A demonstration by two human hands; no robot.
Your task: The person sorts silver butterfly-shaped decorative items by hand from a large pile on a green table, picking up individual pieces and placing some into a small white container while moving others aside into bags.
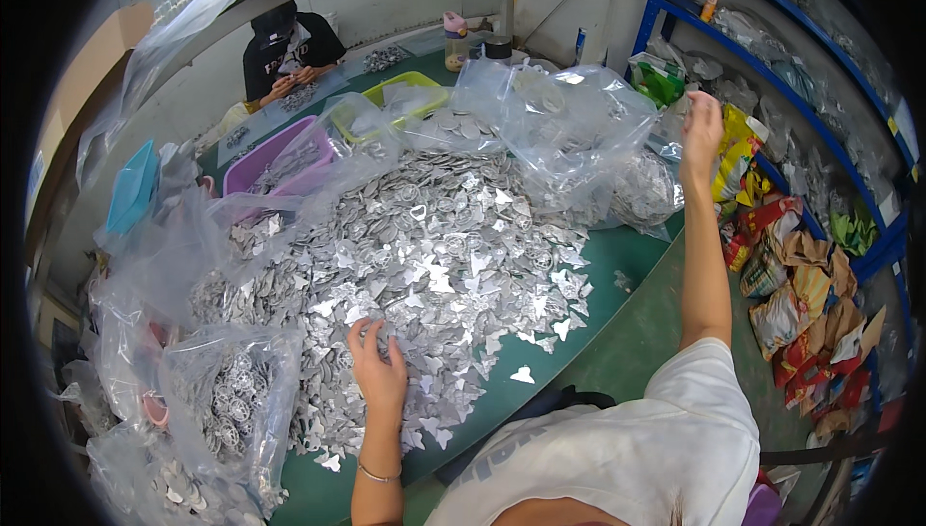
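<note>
A wide heap of small flat silver-grey metal pieces point(434, 275) covers much of the green table point(540, 377). My left hand point(379, 367) lies on the near part of the heap with its fingers apart, touching the pieces. My right hand point(704, 135) is raised at the right, beyond the table's edge and beside the clear plastic bags point(579, 131). Its fingers are bent and close together; what they hold, if anything, is too small to make out. One metal piece point(522, 375) lies apart from the heap near the table's front edge.
Purple point(280, 155) and lime-green point(424, 92) baskets stand behind the heap. An open plastic bag of metal pieces point(231, 401) sits at the left. Across the table another person point(285, 58) works. Blue shelving point(772, 63) and several colourful packages point(791, 295) line the right.
</note>
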